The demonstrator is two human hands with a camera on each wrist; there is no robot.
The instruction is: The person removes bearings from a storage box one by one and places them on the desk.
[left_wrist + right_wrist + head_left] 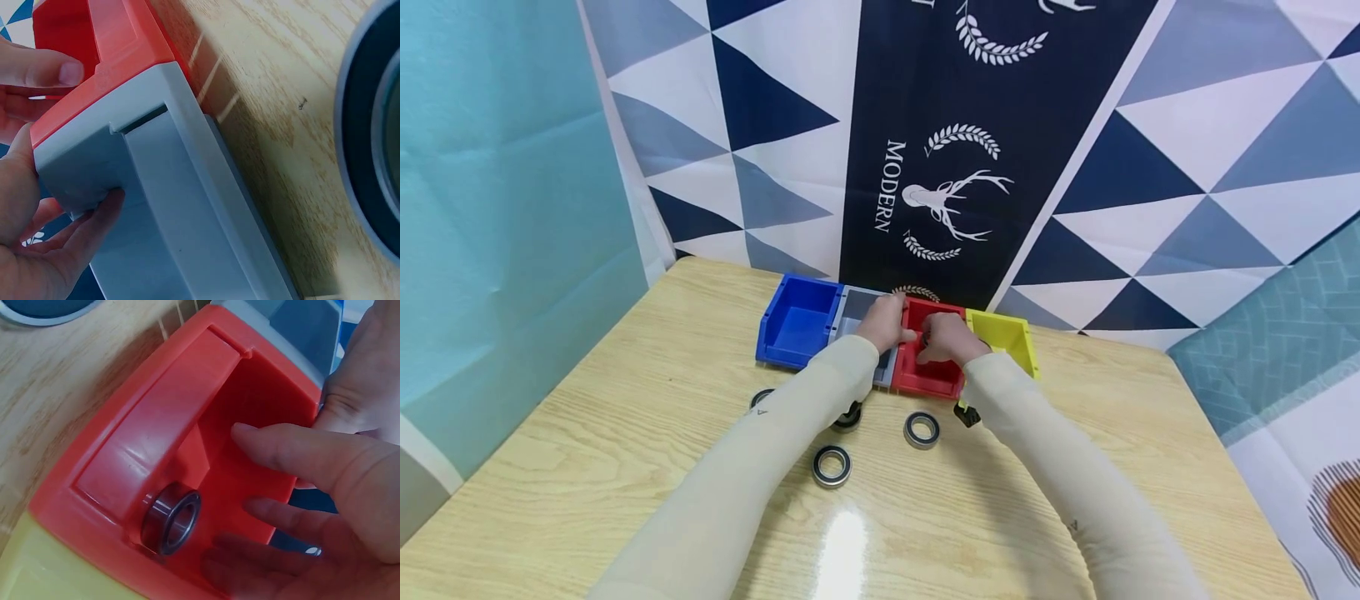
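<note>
In the head view, my left hand (883, 323) is at the side wall between the grey bin (200, 206) and the red bin (917, 379). The left wrist view shows its fingers inside the grey bin and its thumb over the rim, pinching that wall. My right hand (331, 494) reaches into the red bin with its fingers spread and loosely extended. A ball bearing (172, 519) stands on edge in the red bin against the front wall, apart from the right fingertips in the right wrist view.
A blue bin (801, 321) adjoins the grey one at left; a yellow bin (1011, 337) adjoins the red one at right. On the wooden table (625, 392) lie a bearing (832, 467), another bearing (911, 440), and others partly behind the left sleeve (775, 442). Patterned cloth hangs behind.
</note>
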